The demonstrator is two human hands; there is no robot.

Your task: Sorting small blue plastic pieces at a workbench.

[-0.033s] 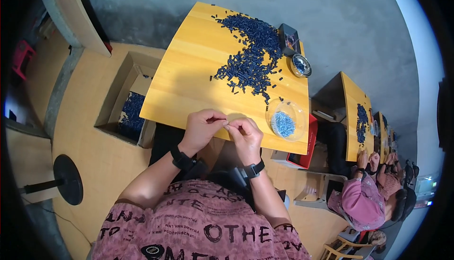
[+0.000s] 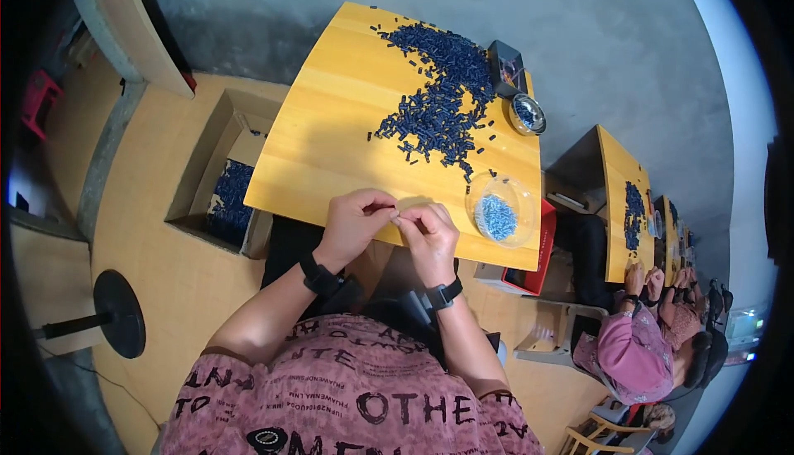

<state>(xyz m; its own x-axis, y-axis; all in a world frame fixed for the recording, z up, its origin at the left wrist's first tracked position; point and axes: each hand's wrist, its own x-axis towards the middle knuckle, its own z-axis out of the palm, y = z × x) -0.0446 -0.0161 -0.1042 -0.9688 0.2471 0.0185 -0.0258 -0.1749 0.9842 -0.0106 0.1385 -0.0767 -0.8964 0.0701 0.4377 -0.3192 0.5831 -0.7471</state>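
Just over the table's near edge, my left hand (image 2: 354, 222) and my right hand (image 2: 431, 238) meet fingertip to fingertip. Both are closed in a pinch; anything between the fingers is too small or hidden to make out. To the right of my right hand stands a clear round tub (image 2: 529, 217) holding many small light-blue pieces (image 2: 497, 216). Farther back on the yellow wooden table (image 2: 318, 116) lies a big spread of short dark-blue cylindrical pieces (image 2: 434, 120). A black band circles each of my wrists.
At the table's right rear are a metal bowl (image 2: 527, 116) and a black box (image 2: 505, 68). An open cardboard box (image 2: 197, 175) with dark pieces sits on the floor at left, near a round black stand base (image 2: 120, 314). Other people (image 2: 633, 347) work at tables on the right.
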